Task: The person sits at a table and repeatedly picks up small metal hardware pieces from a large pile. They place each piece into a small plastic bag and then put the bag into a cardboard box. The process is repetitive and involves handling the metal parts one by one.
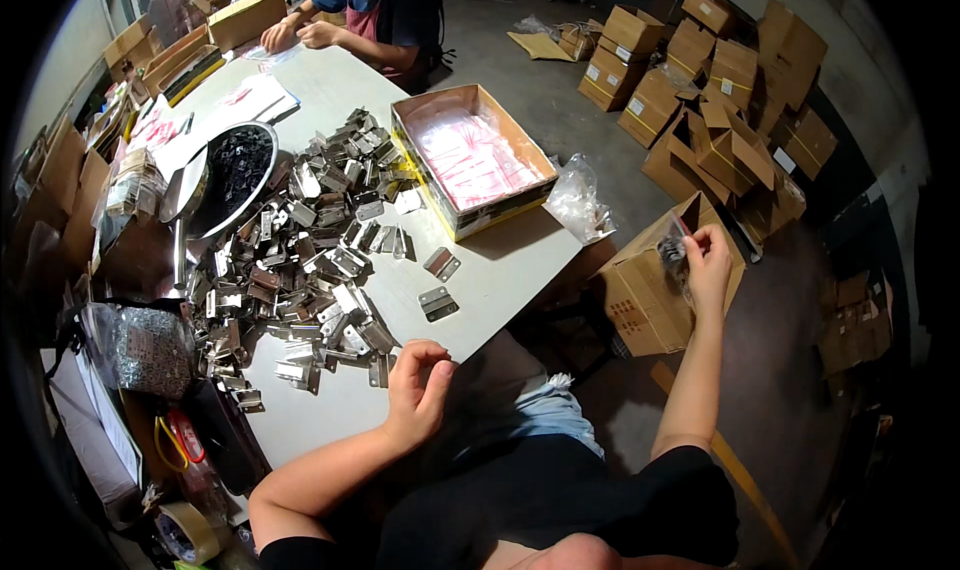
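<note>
Brackets [348, 262] crowd the table [490, 290], boxes [730, 155] the floor [560, 105]; the right hand [710, 260] pinches a bag [672, 254], the left hand [416, 395] half-open.

Table [500, 282]: brightly lit, seemingly from above.
Metal brackets [335, 235] on the table: scattered white glints, dark little shadows between pieces.
Plastic wrap [583, 198] at the table's right corner: shiny highlights.
Clear bag [672, 253] right of the table: contents too small to make out.
Floor [775, 400] right of the table: dim, brownish.
Wall [68, 75] left of the table: bent by the fisheye, fading into black rim.
</note>
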Available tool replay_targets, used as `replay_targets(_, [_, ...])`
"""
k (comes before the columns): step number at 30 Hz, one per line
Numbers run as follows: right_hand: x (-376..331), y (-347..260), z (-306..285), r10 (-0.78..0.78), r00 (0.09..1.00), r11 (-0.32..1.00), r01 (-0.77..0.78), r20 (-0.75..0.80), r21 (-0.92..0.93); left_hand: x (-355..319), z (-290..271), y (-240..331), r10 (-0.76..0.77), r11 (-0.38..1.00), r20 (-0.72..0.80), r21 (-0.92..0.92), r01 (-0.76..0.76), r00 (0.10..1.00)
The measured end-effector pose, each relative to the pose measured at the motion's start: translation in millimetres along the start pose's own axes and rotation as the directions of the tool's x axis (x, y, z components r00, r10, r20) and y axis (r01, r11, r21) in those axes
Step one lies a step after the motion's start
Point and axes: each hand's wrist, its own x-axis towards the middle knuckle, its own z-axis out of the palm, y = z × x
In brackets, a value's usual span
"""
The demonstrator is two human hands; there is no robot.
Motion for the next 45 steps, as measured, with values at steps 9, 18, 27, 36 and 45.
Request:
replay_targets(9, [37,-39,136,-0.256,0.949,0.952,0.214,0.186,0.218,-3,-1,-2,-0.003,0.996,0.016,0.085,0.002,1.000])
replay_targets(18, [74,-145,226,-0.033,0.722,0.846,0.389,0.691,-0.366,-1,-5,1,-0.061,0.991,0.071,0.126,0.052,0.996])
replay_targets(27, [20,-165,179,-0.546,0.806,0.837,0.514,0.231,0.185,-1,-6,9,-0.008,0.987,0.052,0.162,-0.001,0.999])
replay_targets(36, [-102,-175,95,-0.675,0.257,0.724,0.053,0.692,0.687,0,-6,12,-0.055,0.980,0.142,0.196,0.026,0.988])
replay_targets(45, [-114,-152,103,-0.611,0.445,0.695,-0.095,0.655,0.713,4,-6,4,-0.231,0.969,0.205,-0.043,0.244,0.951])
